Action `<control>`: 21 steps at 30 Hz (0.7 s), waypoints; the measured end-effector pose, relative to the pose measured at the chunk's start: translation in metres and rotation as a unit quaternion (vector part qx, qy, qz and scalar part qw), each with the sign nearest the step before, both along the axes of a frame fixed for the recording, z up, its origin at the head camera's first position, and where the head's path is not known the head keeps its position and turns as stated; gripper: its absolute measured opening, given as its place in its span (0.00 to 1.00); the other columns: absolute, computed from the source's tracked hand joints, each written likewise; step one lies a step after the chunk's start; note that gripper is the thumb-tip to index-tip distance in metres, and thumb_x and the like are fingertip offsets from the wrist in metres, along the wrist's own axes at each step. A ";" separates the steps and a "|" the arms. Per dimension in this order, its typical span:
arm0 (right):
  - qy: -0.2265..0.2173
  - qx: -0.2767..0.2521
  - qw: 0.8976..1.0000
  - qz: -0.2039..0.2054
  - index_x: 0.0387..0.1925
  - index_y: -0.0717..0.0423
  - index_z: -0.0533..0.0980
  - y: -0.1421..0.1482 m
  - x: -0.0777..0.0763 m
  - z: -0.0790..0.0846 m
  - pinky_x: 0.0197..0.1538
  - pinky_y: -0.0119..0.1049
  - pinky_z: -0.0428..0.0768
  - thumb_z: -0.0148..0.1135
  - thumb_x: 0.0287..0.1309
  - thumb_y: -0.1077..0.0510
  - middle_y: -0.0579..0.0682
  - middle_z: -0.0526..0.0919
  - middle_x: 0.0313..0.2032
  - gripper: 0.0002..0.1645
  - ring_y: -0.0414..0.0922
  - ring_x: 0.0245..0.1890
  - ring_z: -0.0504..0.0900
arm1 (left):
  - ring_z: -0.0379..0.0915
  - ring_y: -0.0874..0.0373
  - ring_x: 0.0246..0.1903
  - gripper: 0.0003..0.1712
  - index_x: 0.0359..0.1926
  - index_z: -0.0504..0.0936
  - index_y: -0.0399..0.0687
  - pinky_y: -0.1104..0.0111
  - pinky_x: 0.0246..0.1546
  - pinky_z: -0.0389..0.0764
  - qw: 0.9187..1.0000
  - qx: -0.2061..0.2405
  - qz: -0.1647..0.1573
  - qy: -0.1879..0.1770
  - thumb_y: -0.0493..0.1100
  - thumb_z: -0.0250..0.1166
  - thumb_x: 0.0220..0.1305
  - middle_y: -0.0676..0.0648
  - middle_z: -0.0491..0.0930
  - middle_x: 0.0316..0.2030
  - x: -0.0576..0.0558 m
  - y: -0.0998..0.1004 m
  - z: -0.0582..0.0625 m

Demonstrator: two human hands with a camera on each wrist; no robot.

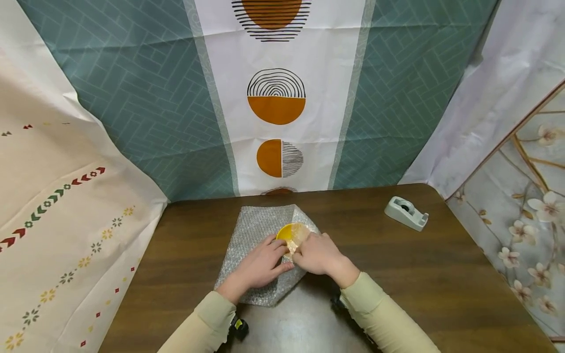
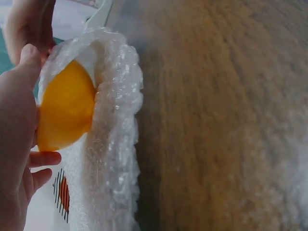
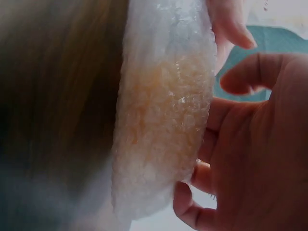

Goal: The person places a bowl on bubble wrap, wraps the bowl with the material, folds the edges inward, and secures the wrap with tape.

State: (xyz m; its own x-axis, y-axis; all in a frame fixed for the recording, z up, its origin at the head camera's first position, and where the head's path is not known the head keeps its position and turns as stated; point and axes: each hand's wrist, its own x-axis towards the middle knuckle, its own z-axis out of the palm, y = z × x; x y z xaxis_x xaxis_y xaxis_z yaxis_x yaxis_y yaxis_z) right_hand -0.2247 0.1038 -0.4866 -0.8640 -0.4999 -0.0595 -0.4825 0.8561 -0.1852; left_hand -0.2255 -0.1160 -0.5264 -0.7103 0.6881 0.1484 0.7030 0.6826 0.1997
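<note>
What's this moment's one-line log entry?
left hand touches yellow bowl; right hand on bubble wrap; bowl partly covered; tape dispenser apart

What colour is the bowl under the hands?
Yellow-orange; the bowl shows best in the left wrist view, partly covered by bubble wrap.

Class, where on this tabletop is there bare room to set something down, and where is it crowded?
Bare tabletop lies between the bubble wrap and the left edge, between the wrap and the white tape dispenser, and right of the right sleeve. Crowded: the bubble wrap, where the left hand and right hand meet at the yellow bowl.
</note>
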 end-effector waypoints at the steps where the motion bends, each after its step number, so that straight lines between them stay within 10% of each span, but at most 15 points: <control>1: -0.008 0.001 1.000 0.005 0.19 0.43 0.79 0.000 0.000 0.001 0.49 0.58 0.77 0.54 0.76 0.42 0.47 0.84 0.32 0.27 0.52 0.48 0.82 | 0.67 0.44 0.71 0.35 0.61 0.84 0.47 0.52 0.72 0.69 1.000 0.000 0.001 -0.003 0.69 0.50 0.81 0.47 0.80 0.63 0.000 -0.001 0.001; 6: -0.028 0.003 0.999 0.020 0.31 0.44 0.87 -0.001 0.001 -0.002 0.53 0.59 0.77 0.54 0.77 0.39 0.46 0.89 0.40 0.24 0.52 0.56 0.81 | 0.58 0.42 0.78 0.39 0.77 0.73 0.47 0.47 0.76 0.63 0.997 0.028 0.007 -0.069 0.68 0.52 0.81 0.45 0.66 0.79 0.002 -0.016 0.000; 12: -0.023 -0.033 0.999 0.010 0.18 0.40 0.78 -0.001 0.002 -0.009 0.50 0.57 0.79 0.55 0.74 0.42 0.40 0.80 0.25 0.26 0.51 0.52 0.81 | 0.39 0.36 0.83 0.47 0.86 0.48 0.44 0.36 0.76 0.54 0.979 0.120 0.071 -0.149 0.62 0.56 0.82 0.43 0.37 0.87 -0.001 -0.052 -0.003; 21: -0.021 -0.050 0.999 0.003 0.11 0.40 0.67 0.004 0.001 -0.004 0.42 0.51 0.74 0.56 0.71 0.47 0.42 0.65 0.16 0.28 0.49 0.44 0.78 | 0.39 0.22 0.78 0.54 0.82 0.43 0.24 0.26 0.70 0.52 0.935 0.171 0.238 -0.202 0.61 0.56 0.82 0.23 0.42 0.80 -0.033 -0.099 0.001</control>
